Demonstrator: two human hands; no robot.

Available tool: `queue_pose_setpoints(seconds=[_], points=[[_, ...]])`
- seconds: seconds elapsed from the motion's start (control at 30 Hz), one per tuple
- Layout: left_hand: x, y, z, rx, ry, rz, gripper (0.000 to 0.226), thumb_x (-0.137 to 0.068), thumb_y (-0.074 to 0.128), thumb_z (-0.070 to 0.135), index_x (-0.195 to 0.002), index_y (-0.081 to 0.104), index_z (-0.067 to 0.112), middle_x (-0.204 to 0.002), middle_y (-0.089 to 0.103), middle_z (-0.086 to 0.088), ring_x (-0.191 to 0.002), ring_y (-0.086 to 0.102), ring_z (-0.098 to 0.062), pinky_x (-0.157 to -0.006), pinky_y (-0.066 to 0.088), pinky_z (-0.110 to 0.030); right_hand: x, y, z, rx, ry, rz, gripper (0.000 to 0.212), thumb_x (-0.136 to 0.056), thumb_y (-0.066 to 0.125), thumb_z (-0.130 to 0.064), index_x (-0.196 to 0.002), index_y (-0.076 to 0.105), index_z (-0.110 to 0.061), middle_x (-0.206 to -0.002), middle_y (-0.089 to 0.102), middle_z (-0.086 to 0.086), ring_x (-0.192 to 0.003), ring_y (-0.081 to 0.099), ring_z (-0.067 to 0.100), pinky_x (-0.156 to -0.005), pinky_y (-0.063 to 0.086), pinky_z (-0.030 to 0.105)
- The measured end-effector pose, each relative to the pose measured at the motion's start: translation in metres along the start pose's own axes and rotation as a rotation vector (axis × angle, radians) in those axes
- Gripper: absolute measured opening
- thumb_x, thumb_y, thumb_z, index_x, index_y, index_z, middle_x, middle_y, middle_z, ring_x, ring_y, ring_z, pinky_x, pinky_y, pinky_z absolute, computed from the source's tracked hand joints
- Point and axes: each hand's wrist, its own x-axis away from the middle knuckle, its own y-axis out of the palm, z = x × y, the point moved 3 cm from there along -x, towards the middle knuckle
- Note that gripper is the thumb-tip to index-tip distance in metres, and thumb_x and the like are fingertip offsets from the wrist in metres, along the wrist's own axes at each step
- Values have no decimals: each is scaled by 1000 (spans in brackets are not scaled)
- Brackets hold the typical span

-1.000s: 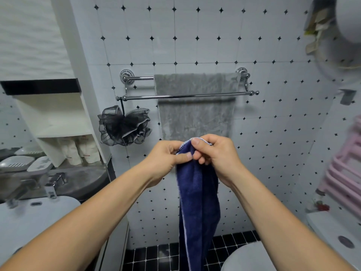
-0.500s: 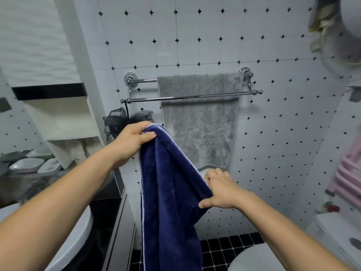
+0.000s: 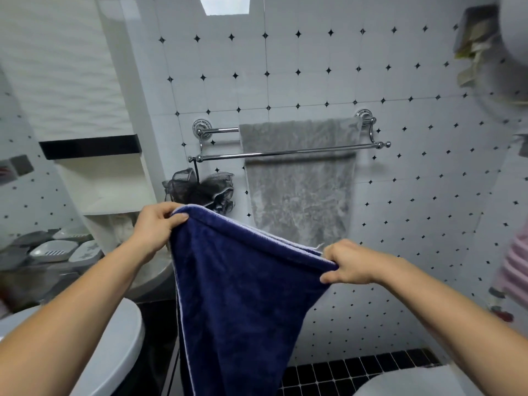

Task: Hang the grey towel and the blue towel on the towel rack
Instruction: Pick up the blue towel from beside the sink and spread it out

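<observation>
Pinching the blue towel (image 3: 243, 295) by its top edge, my left hand (image 3: 155, 228) and right hand (image 3: 350, 262) hold it spread between them, fingers closed on cloth. Beyond them, the grey towel (image 3: 298, 181) hangs on the towel rack (image 3: 288, 152).

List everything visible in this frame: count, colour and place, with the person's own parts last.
grey towel: 1, grey, draped over rear rail
towel rack: 1, chrome, two rails, on tiled wall
blue towel: 1, dark blue, spread between both hands, below the rack
bath pouf: 1, black, hanging from rack's left end
soap dishes: several, grey-white, far left
toilet: 1, white, bottom right
left hand: gripping towel's upper corner
right hand: gripping opposite corner
</observation>
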Motion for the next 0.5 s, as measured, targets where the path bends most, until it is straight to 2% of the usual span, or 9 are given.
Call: queue_pose_setpoints(seconds=[0.1,0.17,0.23,0.3,0.33,0.37,0.43,0.47,0.5], points=[[1,-3,-6,-74,17,-37,33,-86,65,0,-80,72,32,-84,74,3,-82,64,-17,-83,50,-33,-4,-22,3,193,43,-2,38,-85,67,-42,-57,46,-26,-70,58,2,-60,50,11,-45,35,16],[-3,-5,-4,-118,45,-38,34,-87,65,3,-81,71,36,-85,74,6,-85,65,-17,-84,50,-33,-8,-48,3,259,81,71,42,-89,65,-42,-56,44,-25,-67,54,0,-61,47,13,-45,30,18],[-10,-10,4,-139,78,6,32,-87,64,5,-82,69,36,-85,73,4,-86,65,-18,-84,50,-34,-11,-79,3,222,125,265,40,-87,68,-41,-56,50,-23,-66,57,2,-66,51,19,-53,32,26],[-15,-15,9,-248,113,85,23,-88,63,13,-84,68,34,-84,72,1,-85,64,-22,-80,51,-37,-13,-98,3,-3,113,542,38,-81,75,-36,-52,54,-22,-54,52,-2,-55,47,13,-51,31,25],[-15,-17,9,-391,116,91,15,-89,62,20,-86,68,33,-86,72,0,-85,64,-24,-77,51,-37,-14,-97,1,-96,113,593,38,-78,77,-34,-51,55,-19,-48,46,-4,-50,42,10,-48,29,23],[-13,-16,8,-603,113,49,9,-90,60,28,-90,67,33,-90,73,-1,-88,65,-27,-74,51,-36,-15,-91,-4,-112,106,541,36,-76,78,-31,-51,56,-17,-46,43,-5,-46,39,9,-45,27,22],[-2,-12,-3,-1000,106,-120,10,-92,55,37,-92,64,30,-97,73,-1,-94,66,-27,-71,48,-33,-17,-67,-11,13,113,281,32,-74,75,-27,-53,55,-15,-46,42,-4,-45,39,9,-43,27,21],[2,-12,-8,-1018,97,-168,10,-92,56,36,-90,63,29,-97,73,-1,-93,66,-26,-70,48,-32,-15,-62,-9,32,114,214,31,-74,73,-24,-52,52,-15,-48,42,-3,-46,38,10,-43,28,22],[2,-12,-10,-945,90,-179,8,-91,58,33,-87,63,28,-92,73,-1,-87,66,-24,-69,49,-31,-13,-66,-5,-17,124,228,30,-73,71,-21,-52,50,-14,-49,41,-2,-47,37,11,-45,29,25]])
